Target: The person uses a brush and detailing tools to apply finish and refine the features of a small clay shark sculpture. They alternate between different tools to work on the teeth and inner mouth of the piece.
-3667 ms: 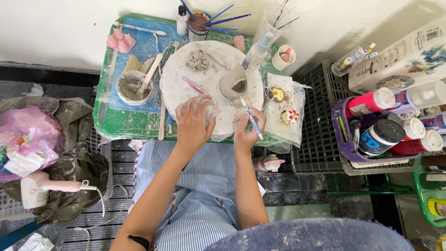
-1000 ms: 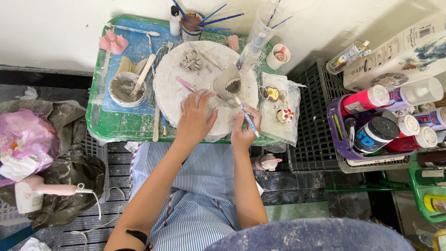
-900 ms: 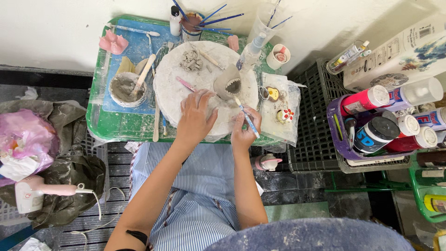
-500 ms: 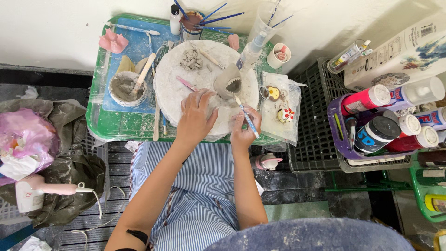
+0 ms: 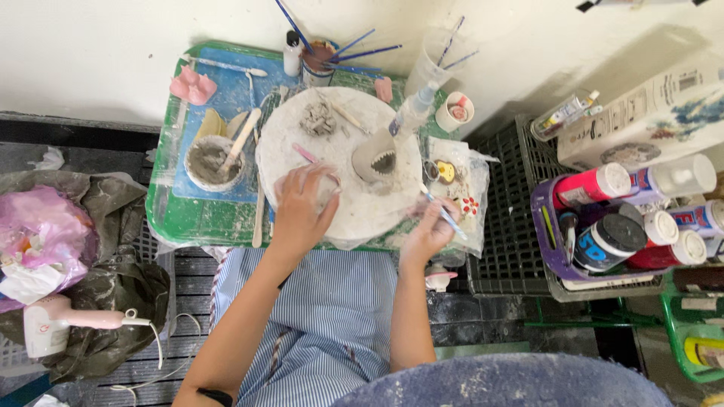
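Clay toothed piece (image 5: 375, 160) at 12 on round board (image 5: 354, 215) | left hand (image 5: 302, 211) spread flat, steadying | right hand (image 5: 430, 230) pinching thin brush (image 5: 445, 215) | I'd keep strokes light, board still

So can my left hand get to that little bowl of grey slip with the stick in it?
Probably yes. The left hand rests on the round board, and the bowl of slip sits just to its left on the green tray, nothing between.
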